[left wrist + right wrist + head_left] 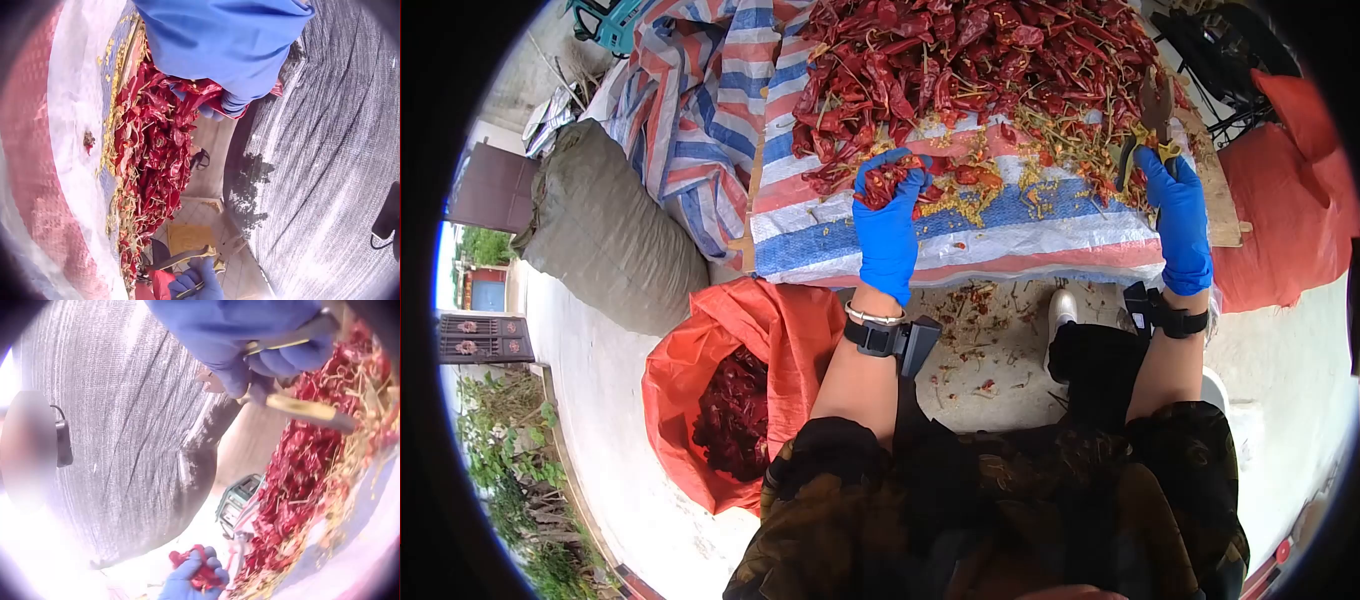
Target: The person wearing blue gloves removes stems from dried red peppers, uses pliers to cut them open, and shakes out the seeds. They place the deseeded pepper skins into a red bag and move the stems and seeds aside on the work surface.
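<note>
My left hand (887,235), in a blue glove, grips a bunch of dried red chili peppers (884,187) at the near edge of the pile. In the right wrist view the same peppers (205,575) poke out between the curled fingers. My right hand (1180,215), also gloved in blue, holds scissors with yellow-and-dark handles (300,407) at the right side of the sheet. Their blades (1157,105) stand apart. Beyond both hands spreads a large heap of dried chili peppers (960,60), with cut stems and yellow seeds (965,205) along its near side.
A striped woven sheet (1000,245) covers the table. Below it at left stands an open red sack (800,330) with dried peppers inside. A full green-grey sack (615,230) is farther left, and a red sack (1285,210) stands at right. Scraps litter the floor (990,390).
</note>
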### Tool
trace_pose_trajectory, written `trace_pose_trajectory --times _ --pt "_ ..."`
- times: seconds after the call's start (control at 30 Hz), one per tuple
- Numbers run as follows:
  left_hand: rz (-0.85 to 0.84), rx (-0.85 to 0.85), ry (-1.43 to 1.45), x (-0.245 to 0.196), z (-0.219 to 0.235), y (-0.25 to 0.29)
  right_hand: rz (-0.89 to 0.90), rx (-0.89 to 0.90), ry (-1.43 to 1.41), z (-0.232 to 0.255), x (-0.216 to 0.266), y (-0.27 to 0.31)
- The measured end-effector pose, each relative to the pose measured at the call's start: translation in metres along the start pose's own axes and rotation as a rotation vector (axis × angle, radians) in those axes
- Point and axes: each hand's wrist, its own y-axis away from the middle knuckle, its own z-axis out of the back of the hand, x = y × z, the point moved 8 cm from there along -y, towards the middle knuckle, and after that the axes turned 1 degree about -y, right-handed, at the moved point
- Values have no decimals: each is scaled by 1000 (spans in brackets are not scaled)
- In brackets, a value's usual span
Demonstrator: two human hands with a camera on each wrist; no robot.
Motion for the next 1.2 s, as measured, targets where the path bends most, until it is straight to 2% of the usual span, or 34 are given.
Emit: trace_pose_trajectory --times 0.03,0.1,0.13,0.17,0.23,0.27,0.33,0.37,0.43,0.5,0.57,0.6,0.63,0.7,0.73,0.8,0.87,0.93,1.07,1.13,1.2 --pt "7 29 5 0 -4 -2 -15 18 -2 -11 -3 3" --pt "31 54 3 -1 -9 -3 -87 337 -15 -50 -14 18" --pt "17 48 -44 -4 -9 -3 -90 348 -72 -67 -8 32" --pt "2 44 -90 -5 -9 -3 -57 443 -130 -87 10 46" --pt "-22 58 -151 -5 -9 -4 117 496 -30 -99 8 56" --pt "-10 51 -157 -4 -8 -4 109 490 -32 -102 7 60" --pt "7 50 -166 -3 -8 -3 -187 686 -569 -126 8 80" --pt "-35 61 -169 -6 -9 -3 -190 681 -573 -128 4 79" --pt "-74 71 -174 -11 -11 -1 -134 955 -870 -142 17 92" --pt "-71 53 -235 -14 -10 0 -163 914 -868 -142 18 95" --pt "-100 59 -231 -15 -11 0 -306 952 -849 -148 12 100" --pt "-128 65 -227 -17 -12 0 -429 923 -748 -148 -3 102" --pt "-127 65 -229 -16 -11 0 -431 923 -750 -149 -4 103" --pt "-135 70 -315 -17 -9 5 -456 868 -525 -148 -17 106" --pt "-134 70 -318 -17 -8 4 -405 875 -283 -147 -19 104" --pt "-252 138 -441 -23 -17 7 -371 872 -274 -150 -17 105" --pt "-236 147 -417 -20 -17 7 -334 868 -261 -149 -19 102" --pt "-221 155 -393 -16 -16 6 -277 961 -231 -150 -24 103" --pt "-319 163 -431 -15 -13 1 -351 943 -170 -142 -21 103" --pt "-338 174 -435 -13 -11 1 -196 997 -49 -142 -16 103" --pt "-392 194 -472 -15 -13 2 -177 963 -43 -143 -17 102"
